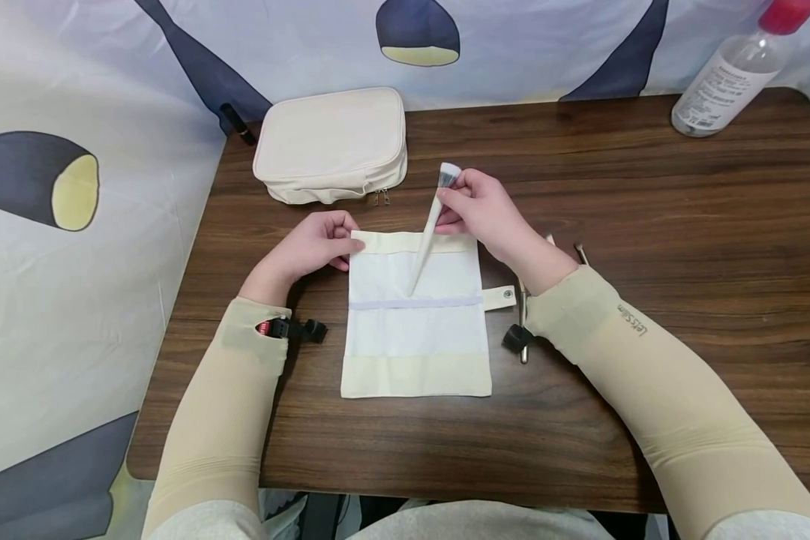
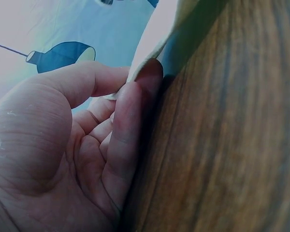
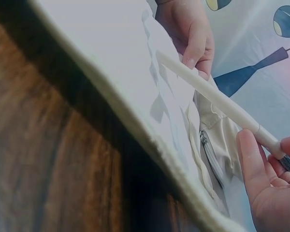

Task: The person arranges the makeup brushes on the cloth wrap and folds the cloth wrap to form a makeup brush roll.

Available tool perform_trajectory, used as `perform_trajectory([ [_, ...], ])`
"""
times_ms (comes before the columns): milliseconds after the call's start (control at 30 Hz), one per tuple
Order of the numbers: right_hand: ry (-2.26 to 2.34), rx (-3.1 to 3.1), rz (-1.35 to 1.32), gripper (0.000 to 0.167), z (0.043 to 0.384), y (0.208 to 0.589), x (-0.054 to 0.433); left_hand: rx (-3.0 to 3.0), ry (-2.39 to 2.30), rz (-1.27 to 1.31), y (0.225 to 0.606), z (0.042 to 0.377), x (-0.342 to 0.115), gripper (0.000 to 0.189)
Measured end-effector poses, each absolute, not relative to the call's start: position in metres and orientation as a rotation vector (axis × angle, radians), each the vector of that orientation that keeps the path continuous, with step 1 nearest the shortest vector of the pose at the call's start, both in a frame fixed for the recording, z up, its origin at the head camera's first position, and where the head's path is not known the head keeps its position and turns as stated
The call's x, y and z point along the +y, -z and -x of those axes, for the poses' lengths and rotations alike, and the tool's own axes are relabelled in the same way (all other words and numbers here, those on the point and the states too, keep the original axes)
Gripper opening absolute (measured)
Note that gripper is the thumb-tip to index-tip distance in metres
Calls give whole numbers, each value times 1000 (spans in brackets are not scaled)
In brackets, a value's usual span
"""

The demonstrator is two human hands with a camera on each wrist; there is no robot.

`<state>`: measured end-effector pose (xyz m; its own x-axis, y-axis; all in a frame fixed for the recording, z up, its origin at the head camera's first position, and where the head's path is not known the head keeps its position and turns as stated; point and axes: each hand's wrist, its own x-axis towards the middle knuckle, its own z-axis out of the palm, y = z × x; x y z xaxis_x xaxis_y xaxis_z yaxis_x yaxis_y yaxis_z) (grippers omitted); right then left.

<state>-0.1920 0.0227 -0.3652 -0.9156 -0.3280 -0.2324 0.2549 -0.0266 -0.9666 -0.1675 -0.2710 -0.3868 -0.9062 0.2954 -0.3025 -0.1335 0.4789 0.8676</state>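
A cream fabric brush roll (image 1: 415,375) lies spread on the table, with a pale band (image 1: 415,304) across its middle and a snap tab (image 1: 499,298) at its right side. My left hand (image 1: 320,244) pinches the roll's upper left corner between thumb and fingers, as the left wrist view shows too. In my right hand (image 1: 479,206) is a white makeup brush (image 1: 427,240), held near its bristles (image 1: 448,174), which point up and away. The handle slants down over the roll, its tip close to the band. In the right wrist view the brush handle (image 3: 217,99) reaches toward the fabric.
A cream zippered case (image 1: 331,142) stands at the back left beside a small black tube (image 1: 237,124). Several slim brush-like tools (image 1: 523,352) lie partly hidden under my right forearm. At the back right is a clear bottle (image 1: 725,86) with a red cap.
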Motion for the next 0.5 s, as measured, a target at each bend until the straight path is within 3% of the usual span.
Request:
perform_trajectory([
  [500,1993,1867,95,13,194,363,18,2303,-1417,-135,386,167,-271,10],
])
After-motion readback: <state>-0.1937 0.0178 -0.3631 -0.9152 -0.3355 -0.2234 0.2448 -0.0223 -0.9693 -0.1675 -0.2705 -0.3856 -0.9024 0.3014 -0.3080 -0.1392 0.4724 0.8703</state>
